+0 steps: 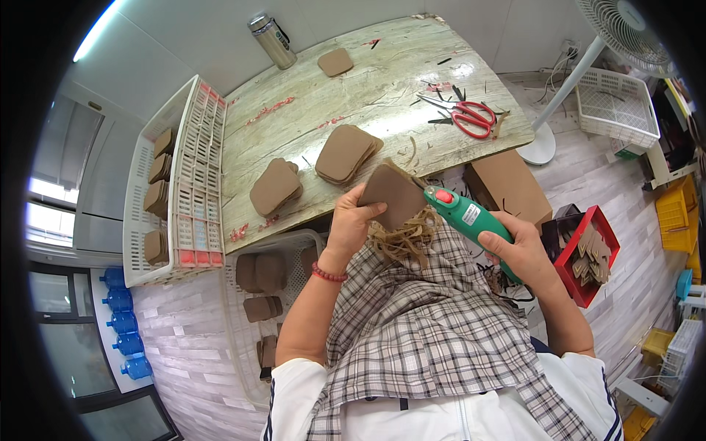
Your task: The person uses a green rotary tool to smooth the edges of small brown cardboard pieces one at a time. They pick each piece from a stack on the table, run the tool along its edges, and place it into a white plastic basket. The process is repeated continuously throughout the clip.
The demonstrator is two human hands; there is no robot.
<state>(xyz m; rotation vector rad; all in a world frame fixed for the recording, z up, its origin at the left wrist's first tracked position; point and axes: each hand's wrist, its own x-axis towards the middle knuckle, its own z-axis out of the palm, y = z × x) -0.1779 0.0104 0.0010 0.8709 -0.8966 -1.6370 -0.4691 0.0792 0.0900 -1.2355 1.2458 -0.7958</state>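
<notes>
The left hand point(351, 224) pinches a flat, brown, rounded-square pad point(396, 197) above the checked cloth apron point(441, 323), seemingly to steady its edge for the green, red-buttoned handheld tool point(467, 214) the right hand point(521, 248) grips.

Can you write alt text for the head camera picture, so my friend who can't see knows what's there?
A person's left hand holds a brown rounded piece, while the right hand holds a green tool with its tip at the piece's edge. Curly brown scraps show below. On the table are two stacks of similar pieces and red-handled scissors.
</notes>
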